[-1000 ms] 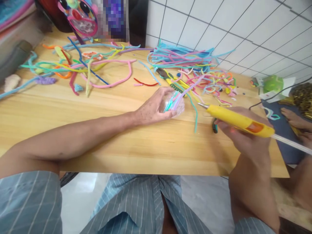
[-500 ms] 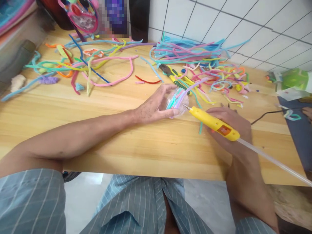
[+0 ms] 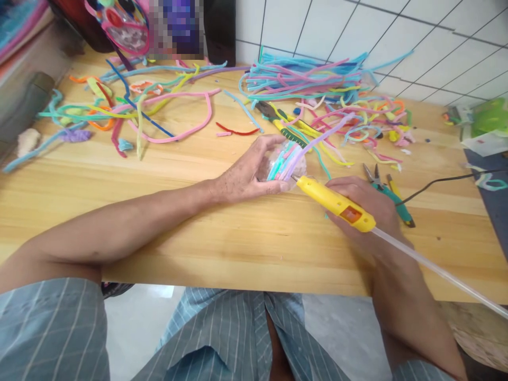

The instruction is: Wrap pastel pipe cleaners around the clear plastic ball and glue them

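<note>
My left hand point(image 3: 248, 174) is wrapped round a clear ball point(image 3: 283, 164) with teal, purple and pink pipe cleaners across it, near the middle of the wooden table point(image 3: 238, 238). In my right hand point(image 3: 371, 206) is a yellow glue gun point(image 3: 335, 203), gripped round its body. Its metal tip touches the ball's lower right side. A clear glue stick point(image 3: 436, 270) runs out of its back toward the lower right.
Loose coloured pipe cleaners point(image 3: 309, 84) lie piled at the back right, and more pipe cleaners point(image 3: 130, 106) spread over the back left. Yellow-handled pliers point(image 3: 280, 124) lie behind the ball. Green-handled pliers point(image 3: 391, 196) and a black cable point(image 3: 444, 182) lie to the right.
My right hand has brought the glue gun left from the table's right side until its tip reaches the ball. My left hand has kept hold of the ball.
</note>
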A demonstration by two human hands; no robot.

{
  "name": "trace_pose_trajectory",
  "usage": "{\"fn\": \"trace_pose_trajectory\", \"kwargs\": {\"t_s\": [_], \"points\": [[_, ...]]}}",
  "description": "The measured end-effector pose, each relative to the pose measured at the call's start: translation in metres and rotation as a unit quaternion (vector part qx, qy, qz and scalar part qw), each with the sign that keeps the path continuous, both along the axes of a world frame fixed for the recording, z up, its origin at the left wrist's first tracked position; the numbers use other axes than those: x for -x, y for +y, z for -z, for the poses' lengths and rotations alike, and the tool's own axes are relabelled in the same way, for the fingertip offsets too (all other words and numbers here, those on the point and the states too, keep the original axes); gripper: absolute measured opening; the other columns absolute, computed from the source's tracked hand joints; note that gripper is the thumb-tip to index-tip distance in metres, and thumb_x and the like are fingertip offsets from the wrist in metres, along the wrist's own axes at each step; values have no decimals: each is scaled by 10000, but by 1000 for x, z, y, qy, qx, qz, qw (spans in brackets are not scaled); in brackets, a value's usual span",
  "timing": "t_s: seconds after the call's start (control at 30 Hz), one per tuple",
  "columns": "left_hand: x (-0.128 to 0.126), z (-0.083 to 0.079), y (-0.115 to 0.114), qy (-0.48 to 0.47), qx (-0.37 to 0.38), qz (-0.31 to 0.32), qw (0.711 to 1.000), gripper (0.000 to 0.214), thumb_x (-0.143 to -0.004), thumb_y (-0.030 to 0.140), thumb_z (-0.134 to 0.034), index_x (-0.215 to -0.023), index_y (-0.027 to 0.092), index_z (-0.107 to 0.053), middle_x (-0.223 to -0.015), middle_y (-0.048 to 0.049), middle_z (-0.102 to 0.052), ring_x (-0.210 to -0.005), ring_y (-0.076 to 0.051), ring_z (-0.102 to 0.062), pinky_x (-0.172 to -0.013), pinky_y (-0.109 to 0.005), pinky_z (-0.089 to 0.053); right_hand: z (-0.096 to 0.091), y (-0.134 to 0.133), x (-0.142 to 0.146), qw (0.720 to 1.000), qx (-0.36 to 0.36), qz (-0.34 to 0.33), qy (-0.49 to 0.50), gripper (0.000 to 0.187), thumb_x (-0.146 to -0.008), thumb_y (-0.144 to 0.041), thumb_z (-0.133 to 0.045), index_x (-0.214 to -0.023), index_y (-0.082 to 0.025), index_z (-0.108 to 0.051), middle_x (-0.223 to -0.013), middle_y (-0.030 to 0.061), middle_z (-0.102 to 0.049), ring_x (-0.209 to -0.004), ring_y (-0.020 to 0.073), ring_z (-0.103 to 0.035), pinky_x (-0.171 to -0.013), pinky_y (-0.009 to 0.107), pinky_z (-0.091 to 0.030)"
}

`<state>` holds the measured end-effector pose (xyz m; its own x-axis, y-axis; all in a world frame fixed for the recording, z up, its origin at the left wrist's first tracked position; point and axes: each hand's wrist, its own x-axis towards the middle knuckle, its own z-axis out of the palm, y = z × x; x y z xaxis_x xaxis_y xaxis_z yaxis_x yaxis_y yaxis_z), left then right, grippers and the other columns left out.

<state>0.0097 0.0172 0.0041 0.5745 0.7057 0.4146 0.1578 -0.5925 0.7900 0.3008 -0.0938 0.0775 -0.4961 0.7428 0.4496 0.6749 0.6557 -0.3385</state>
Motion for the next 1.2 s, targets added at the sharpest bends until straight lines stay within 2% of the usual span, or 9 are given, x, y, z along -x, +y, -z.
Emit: {"fn": "trace_pose_trajectory", "kwargs": {"t_s": [0.13,0.27,0.53,0.67,0.87,1.03,1.2], "points": [[0,-1,1,-3,5,2,1000,1017,-838,924,-757,-1611,323,-484,-1647,-144,-571,-1587,-436,-537,-1364,-694,-441,3,0,-1,999,3,20,32,244,-953,-134,-746,-1112,-307,-680,-1132,71,-825,-1028,271,-829,-883,426,-666],[-1,-1,2,-2,14,-1,1000,1041,-818,938,-765,-1615,331,-485,-1663,-138,-563,-1595,-448,-528,-1357,-709,-445,3,0,0,999,21,10,36,238,-955,-133,-744,-1095,-313,-676,-1114,61,-812,-1005,262,-823,-858,413,-678],[-1,-2,1,3,-9,1,1000,967,-888,904,-717,-1616,317,-470,-1663,-138,-560,-1580,-424,-548,-1352,-689,-459,4,-2,3,997,21,29,68,237,-957,-121,-757,-1063,-314,-668,-1074,44,-790,-999,249,-808,-860,404,-673],[-1,-1,1,-3,-13,5,1000,952,-900,879,-725,-1616,304,-470,-1661,-150,-559,-1576,-431,-550,-1350,-692,-457,5,-2,3,997,36,15,60,242,-953,-116,-756,-1060,-313,-667,-1068,39,-792,-966,237,-803,-836,391,-667],[-2,-2,0,0,13,-5,1000,1002,-845,915,-755,-1614,331,-484,-1666,-126,-557,-1602,-443,-519,-1353,-696,-453,5,-5,4,995,24,55,80,209,-965,-145,-742,-1008,-338,-675,-1045,30,-797,-1006,276,-813,-864,448,-675],[0,-3,1,8,2,2,1000,969,-878,876,-752,-1624,326,-468,-1659,-134,-568,-1587,-433,-536,-1353,-697,-455,5,-5,5,996,33,26,79,245,-957,-114,-748,-1049,-325,-664,-1044,27,-785,-957,244,-800,-840,403,-666],[1,-1,3,7,-13,7,1000,931,-904,845,-744,-1628,333,-459,-1643,-135,-579,-1569,-420,-558,-1351,-688,-464,6,-5,6,994,28,45,93,201,-983,-134,-729,-982,-322,-659,-1027,23,-769,-993,251,-790,-873,419,-653]]}}
